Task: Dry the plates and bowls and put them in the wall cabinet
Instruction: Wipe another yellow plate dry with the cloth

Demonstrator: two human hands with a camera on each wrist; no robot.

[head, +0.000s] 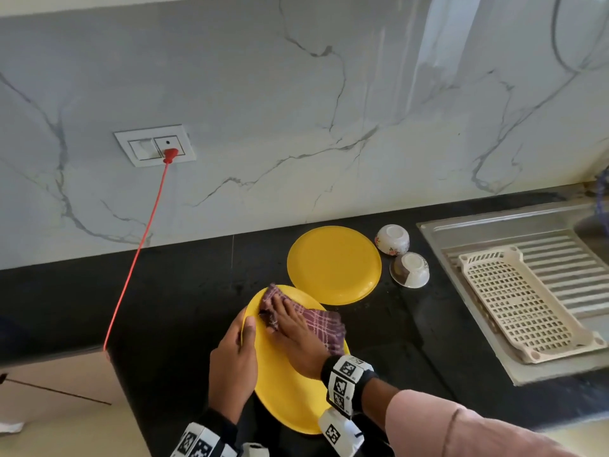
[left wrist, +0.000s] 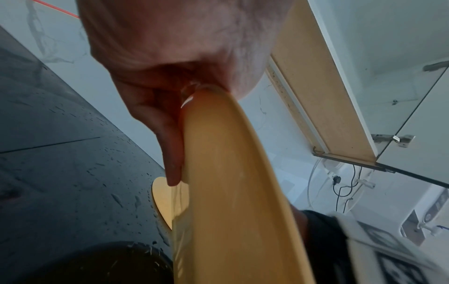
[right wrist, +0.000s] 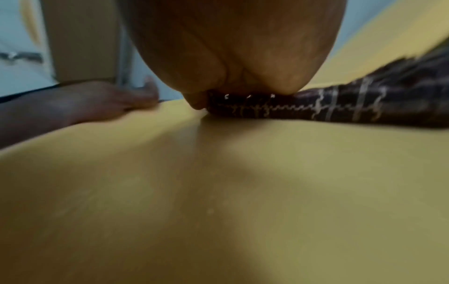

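Over the black counter, my left hand (head: 244, 328) grips the left rim of a tilted yellow plate (head: 286, 390), thumb on top. The left wrist view shows my fingers (left wrist: 170, 138) curled under that plate (left wrist: 230, 192). My right hand (head: 283, 313) lies flat on a maroon checked cloth (head: 324, 328) and presses it onto the plate's face. A second yellow plate (head: 334, 265) lies face down behind it. Beside that plate, two white floral bowls (head: 392, 239) (head: 410, 269) sit upside down. The wall cabinet (left wrist: 316, 86) hangs above.
A beige plastic drying rack (head: 520, 301) sits on the steel sink drainboard (head: 494, 225) at the right. A red cord (head: 138, 249) runs from the wall socket down past the counter's left edge. Water drops dot the counter (left wrist: 73, 173).
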